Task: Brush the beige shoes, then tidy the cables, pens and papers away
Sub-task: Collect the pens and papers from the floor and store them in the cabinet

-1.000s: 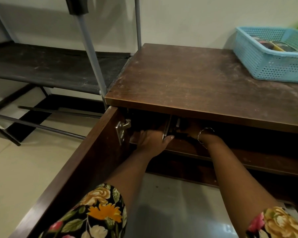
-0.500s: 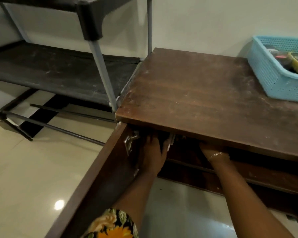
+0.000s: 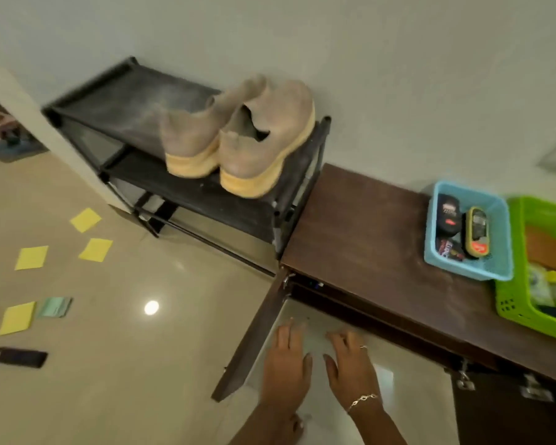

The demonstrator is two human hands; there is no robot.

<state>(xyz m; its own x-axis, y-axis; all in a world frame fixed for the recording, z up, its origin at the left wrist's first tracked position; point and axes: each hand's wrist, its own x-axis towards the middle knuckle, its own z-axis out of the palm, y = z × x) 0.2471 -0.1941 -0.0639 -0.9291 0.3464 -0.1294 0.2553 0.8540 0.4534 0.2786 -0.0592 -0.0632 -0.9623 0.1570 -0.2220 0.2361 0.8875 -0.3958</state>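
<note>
Fingers spread, empty: left hand (image 3: 286, 364) beside right hand (image 3: 350, 370).
Beige suede shoes (image 3: 238, 136) at 12 o'clock looked soft; best gripped by their stiff soles.

A home's shoe corner: a black shoe rack (image 3: 119, 101) carrying beige shoes (image 3: 260, 136) stands against a plain wall beside a low wooden cabinet (image 3: 360, 232) (its door (image 3: 254, 335) ajar), with a blue basket (image 3: 463, 269) of shoe-care items on top and a glossy tiled floor (image 3: 126, 364).

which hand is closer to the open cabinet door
Left. The left hand is just right of the open cabinet door; the right hand lies beyond it, further right.
</note>
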